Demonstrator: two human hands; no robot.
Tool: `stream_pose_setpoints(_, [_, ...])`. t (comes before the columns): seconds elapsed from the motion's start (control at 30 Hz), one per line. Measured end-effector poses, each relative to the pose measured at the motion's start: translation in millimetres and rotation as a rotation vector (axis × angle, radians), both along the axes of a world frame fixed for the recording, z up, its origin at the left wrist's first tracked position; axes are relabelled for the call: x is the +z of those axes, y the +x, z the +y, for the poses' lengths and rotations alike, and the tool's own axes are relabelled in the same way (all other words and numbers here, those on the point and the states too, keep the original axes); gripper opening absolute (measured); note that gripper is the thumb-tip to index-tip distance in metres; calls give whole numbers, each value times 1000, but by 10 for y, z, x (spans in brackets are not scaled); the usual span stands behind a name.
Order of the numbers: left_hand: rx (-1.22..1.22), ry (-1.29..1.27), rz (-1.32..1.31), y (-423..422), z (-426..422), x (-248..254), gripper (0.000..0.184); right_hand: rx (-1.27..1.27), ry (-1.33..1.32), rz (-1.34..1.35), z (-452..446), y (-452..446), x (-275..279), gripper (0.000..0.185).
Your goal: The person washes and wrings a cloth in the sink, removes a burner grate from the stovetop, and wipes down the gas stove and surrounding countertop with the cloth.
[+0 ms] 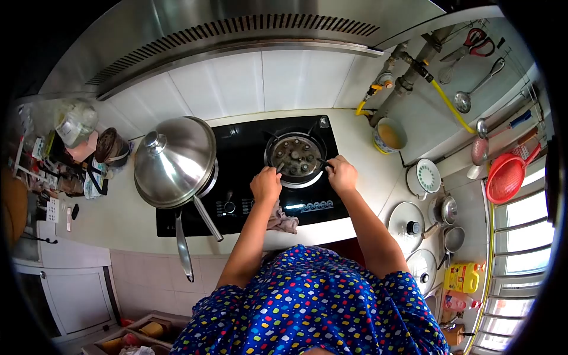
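Note:
A round gas burner [296, 157] with a metal ring around it sits in the right half of the black glass cooktop [236, 142]. My left hand [266, 184] is closed at the burner's lower left, its fingertips on a dark prong of the pan support. At the right side, my right hand [341, 174] pinches another dark prong [323, 162] of the same support. Below my left hand, a crumpled greyish-pink cloth [283, 220] lies at the cooktop's front edge. A wok with a tall domed steel lid [174, 161] covers the left burner, its handles pointing toward me.
A bowl [389, 136] of yellowish contents stands right of the cooktop, by a gas pipe [402, 89]. A white lidded pot [423, 177] and several lids and pans line the right side. Clutter [71, 154] fills the left counter end. The range hood [236, 35] hangs above.

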State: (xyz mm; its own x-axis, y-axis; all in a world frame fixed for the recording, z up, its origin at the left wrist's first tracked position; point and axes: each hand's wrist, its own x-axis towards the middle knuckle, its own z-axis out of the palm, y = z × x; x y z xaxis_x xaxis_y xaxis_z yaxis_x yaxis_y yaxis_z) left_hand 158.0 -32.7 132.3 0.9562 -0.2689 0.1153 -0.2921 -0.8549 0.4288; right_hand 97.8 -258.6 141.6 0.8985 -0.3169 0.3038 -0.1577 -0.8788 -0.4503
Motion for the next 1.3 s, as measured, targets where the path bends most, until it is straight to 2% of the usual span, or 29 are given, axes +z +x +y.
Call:
stream_pose_setpoints(0.2, [2,-10,75,118,-11,-113,19,-41,-9,42,14,108,-154,12])
stream_pose_setpoints(0.5, [-53,-2,43,116,3,-283,20,-106,48,159,48,57,-312,12])
stream_pose_setpoints(0.8, [-68,13,196,107,67,-326,22,-133,67,235,68,33,-378,18])
stream_pose_setpoints(0.87, [51,-67,163,5,111,-284,36,-133,73,244,66,22,-392,18])
stream_pose_setpoints(0.9, [81,-116,130,-55,138,-253,50,-130,73,235,61,29,-407,18])
stream_pose_setpoints(0.93, [85,-110,137,-131,181,-254,50,-129,76,227,66,30,-428,18])
stream_pose_setpoints(1.0, [17,-318,-122,-327,263,-223,50,-123,99,234,71,1,-429,19])
stream_pose_setpoints(1.07, [-61,-312,-84,-591,321,-192,53,-103,161,178,67,-33,-431,21])
stream_pose_setpoints(1.13, [-137,-165,54,-886,367,-221,63,-88,177,181,54,-81,-429,23])
stream_pose_setpoints(1.17, [-131,-162,55,-1022,350,-258,63,-65,205,172,26,-100,-452,25])
stream_pose_setpoints(1.23, [-130,95,-3,-1236,287,-390,76,-40,239,167,-6,-133,-478,27])
stream_pose_setpoints(1.3, [-158,119,0,-1272,244,-593,79,29,247,148,-28,-152,-482,33])
